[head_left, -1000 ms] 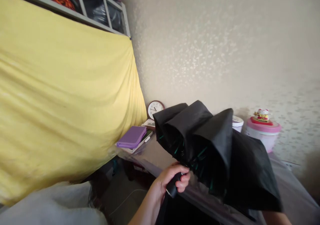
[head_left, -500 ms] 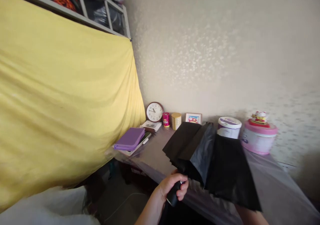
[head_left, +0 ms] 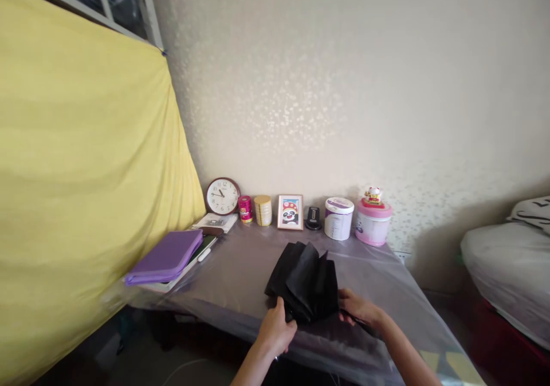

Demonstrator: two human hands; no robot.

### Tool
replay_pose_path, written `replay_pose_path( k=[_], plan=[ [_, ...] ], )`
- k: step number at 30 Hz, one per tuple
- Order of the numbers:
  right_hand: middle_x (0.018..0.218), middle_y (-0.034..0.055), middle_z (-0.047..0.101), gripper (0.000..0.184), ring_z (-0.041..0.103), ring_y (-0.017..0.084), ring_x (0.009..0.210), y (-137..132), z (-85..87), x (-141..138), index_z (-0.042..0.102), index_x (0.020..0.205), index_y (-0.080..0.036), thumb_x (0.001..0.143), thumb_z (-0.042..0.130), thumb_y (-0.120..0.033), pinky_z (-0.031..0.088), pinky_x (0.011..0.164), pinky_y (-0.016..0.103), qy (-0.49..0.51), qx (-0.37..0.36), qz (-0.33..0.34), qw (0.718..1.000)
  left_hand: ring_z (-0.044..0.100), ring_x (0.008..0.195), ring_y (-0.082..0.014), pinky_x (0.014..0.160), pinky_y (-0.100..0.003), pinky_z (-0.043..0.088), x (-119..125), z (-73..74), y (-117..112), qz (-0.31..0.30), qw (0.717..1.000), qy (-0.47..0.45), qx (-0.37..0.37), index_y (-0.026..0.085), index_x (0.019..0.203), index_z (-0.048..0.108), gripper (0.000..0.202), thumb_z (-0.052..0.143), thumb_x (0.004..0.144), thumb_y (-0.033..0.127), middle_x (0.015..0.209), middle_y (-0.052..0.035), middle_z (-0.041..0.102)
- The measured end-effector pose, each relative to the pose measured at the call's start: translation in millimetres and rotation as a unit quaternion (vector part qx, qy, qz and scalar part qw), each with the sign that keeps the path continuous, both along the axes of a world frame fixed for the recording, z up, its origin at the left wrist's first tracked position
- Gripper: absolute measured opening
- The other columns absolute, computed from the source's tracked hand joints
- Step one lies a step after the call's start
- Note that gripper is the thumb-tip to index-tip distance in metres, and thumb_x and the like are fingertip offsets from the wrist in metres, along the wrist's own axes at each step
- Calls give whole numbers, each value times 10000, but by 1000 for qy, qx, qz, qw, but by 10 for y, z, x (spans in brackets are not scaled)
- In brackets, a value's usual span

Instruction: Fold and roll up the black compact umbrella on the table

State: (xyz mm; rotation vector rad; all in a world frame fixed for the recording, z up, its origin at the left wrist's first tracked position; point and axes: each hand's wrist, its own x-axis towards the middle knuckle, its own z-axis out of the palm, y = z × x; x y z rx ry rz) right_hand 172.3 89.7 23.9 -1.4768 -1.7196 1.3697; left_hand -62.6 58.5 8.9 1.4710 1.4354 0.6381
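Note:
A black folding umbrella (head_left: 304, 283) is in front of me over the near part of the table, its canopy collapsed into loose, bunched folds. My left hand (head_left: 275, 330) is closed at the lower left of the canopy, where the handle is; the handle itself is mostly hidden by the fingers. On the other side, my right hand (head_left: 357, 307) pinches the canopy's right edge. A dark strip of cloth or strap shows beneath that hand.
Along the wall stand a round clock (head_left: 222, 196), a pink can (head_left: 245, 209), a yellow-lidded can (head_left: 263, 211), a panda picture frame (head_left: 290, 212) and two tubs (head_left: 338, 219). A purple folder (head_left: 165, 256) lies left on the plastic-covered table (head_left: 240, 266). A yellow curtain (head_left: 86, 174) hangs left.
The spread canopy has been gathered into a smaller bundle. My right hand has come out from behind it to its right edge. The view has turned to the right.

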Motion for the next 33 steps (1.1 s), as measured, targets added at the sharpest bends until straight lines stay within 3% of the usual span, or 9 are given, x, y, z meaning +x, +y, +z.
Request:
replay_pose_path(
  k=[4, 6, 8, 11, 13, 16, 19, 24, 33],
  plan=[
    [487, -29, 552, 173, 468, 73, 393, -138, 24, 359, 549, 673, -171, 721, 437, -294, 340, 384, 166, -53, -28, 4, 998, 522, 391, -124, 392, -223, 392, -50, 31, -78, -53, 998, 16, -20, 203, 1211, 308, 486, 454, 755, 286, 692, -7, 578],
    [554, -3, 598, 220, 557, 125, 513, -141, 79, 507, 583, 676, -186, 745, 437, -335, 426, 481, 219, -125, 43, -28, 991, 548, 430, -135, 420, -234, 412, -81, 38, -118, -69, 997, 26, -19, 227, 1252, 284, 497, 416, 776, 288, 727, -16, 595],
    [654, 30, 639, 231, 607, 186, 669, -105, 191, 559, 605, 669, -197, 750, 452, -351, 470, 632, 293, -210, 174, -104, 956, 582, 519, -149, 508, -262, 447, -92, 24, -144, -60, 997, 54, 8, 228, 1288, 262, 538, 424, 779, 284, 828, -54, 613],
    [895, 58, 654, 239, 595, 216, 868, -34, 438, 409, 622, 841, -213, 803, 418, -334, 450, 798, 355, -229, 360, -160, 890, 593, 857, -218, 776, -329, 429, -76, -20, -158, -36, 990, 117, 74, 215, 1289, 322, 567, 486, 747, 246, 991, -100, 597],
    [965, 49, 637, 246, 575, 201, 925, 7, 590, 204, 602, 930, -229, 844, 387, -314, 445, 835, 355, -220, 429, -116, 869, 544, 983, -243, 858, -351, 383, -58, -44, -160, -35, 974, 186, 128, 230, 1304, 323, 591, 487, 737, 213, 1040, -95, 586],
    [1044, 54, 616, 254, 547, 190, 999, 69, 700, -112, 577, 1009, -223, 867, 367, -241, 427, 891, 363, -230, 493, -32, 839, 552, 964, -246, 831, -354, 397, -42, -56, -168, -46, 941, 286, 176, 236, 1343, 268, 620, 444, 751, 187, 1086, -95, 570],
    [1141, 60, 573, 319, 519, 189, 1059, 136, 677, -312, 528, 1123, -211, 855, 360, -170, 410, 933, 370, -273, 503, 22, 820, 557, 953, -233, 812, -331, 400, -49, -55, -187, -50, 925, 330, 185, 241, 1356, 245, 635, 419, 752, 150, 1129, -94, 545],
    [1263, 64, 481, 430, 502, 187, 1100, 197, 603, -404, 470, 1204, -195, 804, 354, -89, 437, 908, 315, -338, 468, 61, 814, 554, 957, -205, 809, -291, 394, -88, -52, -222, -52, 921, 331, 199, 258, 1384, 140, 697, 421, 753, 163, 1163, -77, 528],
    [1098, 58, 555, 302, 595, 135, 851, 292, 643, -478, 549, 1038, -194, 871, 307, -126, 460, 735, 225, -349, 450, 70, 819, 527, 1032, -201, 866, -257, 370, -99, -44, -246, -54, 935, 302, 178, 131, 1386, 146, 687, 421, 759, 189, 1229, -124, 496]
  ],
)
